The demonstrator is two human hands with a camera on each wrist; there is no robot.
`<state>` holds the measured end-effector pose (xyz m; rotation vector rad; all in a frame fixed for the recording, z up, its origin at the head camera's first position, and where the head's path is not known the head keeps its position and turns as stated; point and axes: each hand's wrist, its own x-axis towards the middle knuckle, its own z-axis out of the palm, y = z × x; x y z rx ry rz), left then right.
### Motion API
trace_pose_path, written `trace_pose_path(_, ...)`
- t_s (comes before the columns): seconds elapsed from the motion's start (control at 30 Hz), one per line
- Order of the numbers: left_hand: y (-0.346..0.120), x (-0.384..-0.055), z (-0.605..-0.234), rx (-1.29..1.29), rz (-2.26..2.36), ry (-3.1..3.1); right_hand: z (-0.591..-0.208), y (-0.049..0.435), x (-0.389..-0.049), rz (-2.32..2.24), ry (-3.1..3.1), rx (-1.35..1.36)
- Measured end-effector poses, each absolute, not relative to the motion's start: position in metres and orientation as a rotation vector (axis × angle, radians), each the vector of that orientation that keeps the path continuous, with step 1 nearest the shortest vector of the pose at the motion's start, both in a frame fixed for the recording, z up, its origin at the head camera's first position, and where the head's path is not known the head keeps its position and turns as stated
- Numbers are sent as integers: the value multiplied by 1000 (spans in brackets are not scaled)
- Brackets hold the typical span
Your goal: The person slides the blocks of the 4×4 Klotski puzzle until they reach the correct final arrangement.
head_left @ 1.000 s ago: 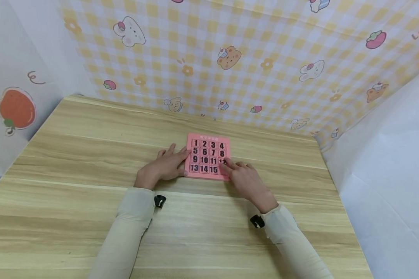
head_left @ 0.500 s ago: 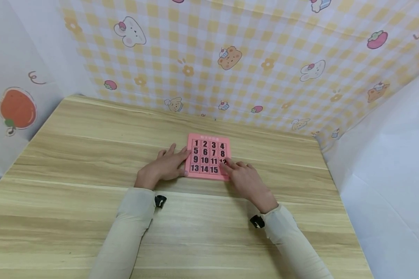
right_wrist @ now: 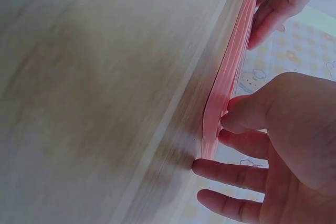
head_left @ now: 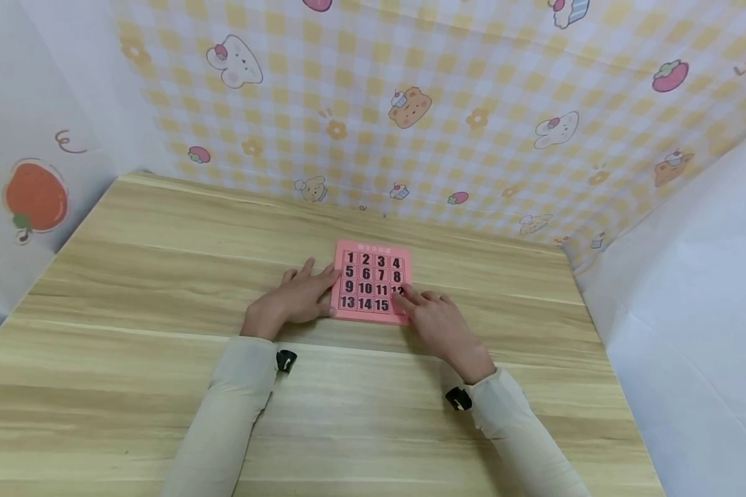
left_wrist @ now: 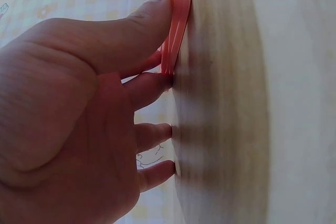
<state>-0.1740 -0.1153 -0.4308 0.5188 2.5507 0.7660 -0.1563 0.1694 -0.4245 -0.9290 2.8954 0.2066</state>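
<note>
A pink number slide puzzle (head_left: 365,283) lies flat on the wooden table, its tiles showing black numbers in order from 1. My left hand (head_left: 291,298) holds its left side, thumb at the near corner and index finger on the edge. In the left wrist view that thumb lies against the puzzle's pink rim (left_wrist: 179,9), while other fingers touch the tabletop. At the lower right of the puzzle, my right hand (head_left: 443,330) rests its thumb and index finger on the tiles, partly covering 12 and hiding the bottom right spot. Its remaining fingers extend past the rim in the right wrist view.
Behind the table (head_left: 161,386) hangs a yellow checked cloth (head_left: 360,83) with cartoon prints. White sheets (head_left: 709,290) stand along the right and left sides. Both sleeves are light, and a black strap piece (head_left: 286,360) shows at the left wrist.
Both hands and the puzzle keep their places. The whole head view has shifted very slightly.
</note>
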Motion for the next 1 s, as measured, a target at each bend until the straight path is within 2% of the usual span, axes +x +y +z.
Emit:
trace_pose_path(0.83,-123,-171,-429,536,775,2548,-429,167,-157,146,2954,-1008)
trace_pose_path(1.0,-126,-171,-426,549,800,2607,-423,173,-160,41,3039,-938)
